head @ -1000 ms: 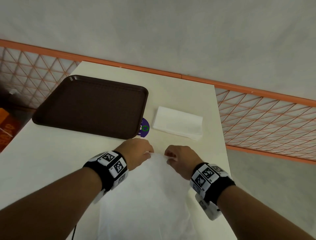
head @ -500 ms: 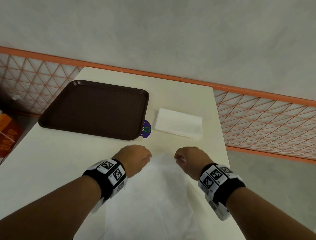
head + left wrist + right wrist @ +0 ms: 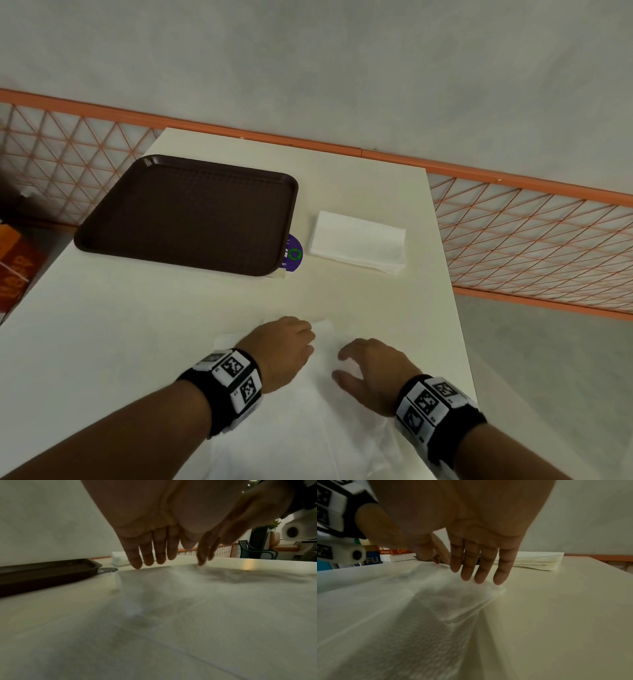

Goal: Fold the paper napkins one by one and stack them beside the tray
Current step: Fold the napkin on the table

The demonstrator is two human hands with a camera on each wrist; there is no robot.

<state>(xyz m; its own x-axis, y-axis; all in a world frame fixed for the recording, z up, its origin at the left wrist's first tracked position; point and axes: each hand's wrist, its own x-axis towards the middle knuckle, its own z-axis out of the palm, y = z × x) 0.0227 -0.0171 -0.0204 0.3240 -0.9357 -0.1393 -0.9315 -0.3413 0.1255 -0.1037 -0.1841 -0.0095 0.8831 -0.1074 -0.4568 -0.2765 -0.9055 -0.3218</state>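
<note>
A large white napkin [image 3: 308, 442] lies spread on the cream table [image 3: 137, 325] at the near edge. My left hand [image 3: 284, 346] rests on its far left part, straight fingers [image 3: 150, 557] touching the far edge. My right hand [image 3: 370, 366] lies flat beside it, fingertips [image 3: 479, 574] pressing a raised fold of the napkin [image 3: 419, 608]. Neither hand grips anything. A stack of folded napkins [image 3: 358, 243] sits to the right of the empty brown tray [image 3: 191, 212].
A purple round sticker [image 3: 294, 254] peeks out from under the tray's right corner. An orange mesh railing [image 3: 531, 246] runs behind and to the right of the table. The table's right edge is close to my right wrist. Boxes [image 3: 13, 270] stand at the left.
Both hands pinched the napkin's far edge and held it up; they have lowered it onto the table, let go and now lie flat on it.
</note>
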